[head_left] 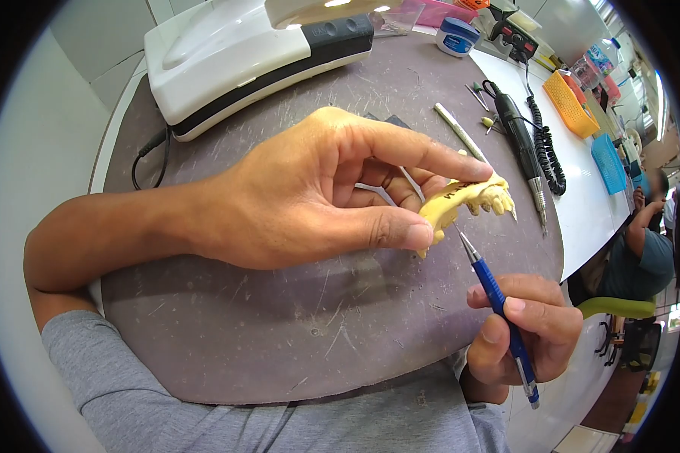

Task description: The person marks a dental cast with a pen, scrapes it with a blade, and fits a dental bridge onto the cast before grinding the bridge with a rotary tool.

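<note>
Between thumb and fingers, my left hand [310,185] grips a yellow dental cast [449,198], a curved piece with tooth shapes along its right side and dark lettering on top. My right hand [533,325] holds a blue mechanical pencil [499,298] in a writing grip. Its metal tip points up and left, close to the lower edge of the cast. Beyond the left fingers, a slim silver tool [461,132] lies on the brown mat [279,332].
A white and black lamp base [257,68] stands at the back left. Rightward lie a black handpiece [517,124] with coiled cord, several small burs [485,113], a blue-lidded jar [457,36], an orange basket [570,103] and a blue basket [609,162]. Another person [641,257] sits far right.
</note>
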